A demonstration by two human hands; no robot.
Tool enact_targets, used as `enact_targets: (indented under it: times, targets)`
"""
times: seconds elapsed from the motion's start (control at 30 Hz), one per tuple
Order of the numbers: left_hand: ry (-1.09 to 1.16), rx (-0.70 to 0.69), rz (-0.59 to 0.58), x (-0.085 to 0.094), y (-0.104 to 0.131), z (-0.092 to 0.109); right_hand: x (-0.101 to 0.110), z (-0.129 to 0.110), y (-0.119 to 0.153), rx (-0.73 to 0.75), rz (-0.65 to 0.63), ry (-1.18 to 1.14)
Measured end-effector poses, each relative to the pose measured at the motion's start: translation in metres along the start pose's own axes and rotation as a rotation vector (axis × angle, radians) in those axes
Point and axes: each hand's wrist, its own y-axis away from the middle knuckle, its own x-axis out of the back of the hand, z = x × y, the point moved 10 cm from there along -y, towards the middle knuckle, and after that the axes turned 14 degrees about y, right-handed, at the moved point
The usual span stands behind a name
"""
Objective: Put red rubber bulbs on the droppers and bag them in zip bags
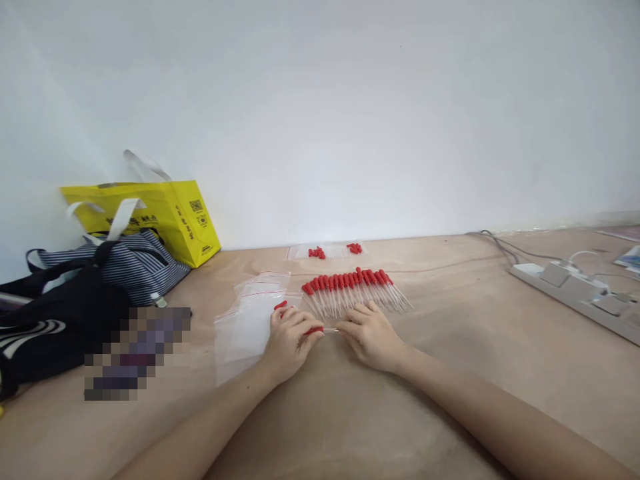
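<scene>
Between my two hands lies a pipette dropper (pixel 331 330), held level just above the table. The fingers of my left hand (pixel 289 339) are closed on its red rubber bulb. My right hand (pixel 373 337) pinches the clear thin tube at the other end. Just beyond my hands, several droppers (pixel 345 283) with red bulbs lie side by side, tubes towards me. A loose red bulb (pixel 281 305) shows past my left fingers, on or beside the clear zip bags (pixel 245 327) left of that hand.
Against the wall, a clear bag (pixel 299 252) holds more red bulbs and thin tubes. A yellow bag (pixel 200 227), a striped bag (pixel 155 267) and a black bag (pixel 65 320) stand at the left, near a blurred-out item (pixel 137 353). A white power strip (pixel 575 293) with cables lies at the right.
</scene>
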Motion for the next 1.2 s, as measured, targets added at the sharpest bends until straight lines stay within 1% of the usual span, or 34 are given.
enact_targets:
  times: [0.07, 0.1, 0.17, 0.23, 0.27, 0.33, 0.4, 0.53, 0.63, 0.7, 0.8, 0.87, 0.9, 1.0, 1.2]
  targets:
    - [-0.036, 0.051, 0.052, 0.008, 0.000, -0.010, -0.003, 0.010, -0.001, -0.075, -0.018, 0.015]
    - [-0.061, 0.100, 0.088, 0.012, 0.001, -0.019, -0.005, 0.020, -0.002, -0.153, -0.021, 0.008]
    - [-0.121, 0.233, 0.155, 0.023, 0.005, -0.040, -0.010, 0.047, -0.002, -0.377, -0.014, -0.008]
    - [-0.174, 0.378, 0.195, 0.031, 0.010, -0.063, -0.016, 0.075, 0.000, -0.609, -0.013, 0.011]
    - [-0.194, 0.440, 0.210, 0.035, 0.013, -0.072, -0.019, 0.085, 0.000, -0.697, -0.021, 0.039]
    - [-0.216, 0.527, 0.221, 0.040, 0.017, -0.085, -0.025, 0.099, -0.003, -0.812, -0.044, 0.108]
    - [-0.217, 0.574, 0.208, 0.040, 0.020, -0.093, -0.031, 0.105, -0.009, -0.856, -0.071, 0.160]
    - [-0.185, 0.638, 0.147, 0.034, 0.024, -0.104, -0.040, 0.108, -0.016, -0.851, -0.092, 0.183]
    - [-0.162, 0.642, 0.126, 0.030, 0.023, -0.107, -0.038, 0.102, -0.019, -0.805, -0.087, 0.180]
    - [-0.154, 0.619, 0.129, 0.031, 0.021, -0.106, -0.035, 0.090, -0.025, -0.735, -0.082, 0.164]
    - [-0.173, 0.553, 0.143, 0.032, 0.018, -0.099, -0.031, 0.061, -0.044, -0.587, -0.087, 0.116]
    - [-0.199, 0.515, 0.148, 0.032, 0.016, -0.095, -0.033, 0.041, -0.057, -0.515, -0.105, 0.091]
    - [-0.214, 0.507, 0.153, 0.033, 0.016, -0.094, -0.038, 0.032, -0.063, -0.486, -0.141, 0.087]
    - [-0.254, 0.493, 0.170, 0.033, 0.015, -0.093, -0.048, 0.018, -0.077, -0.487, -0.193, 0.094]
    - [-0.269, 0.461, 0.195, 0.033, 0.015, -0.100, -0.066, 0.013, -0.089, -0.532, -0.301, 0.118]
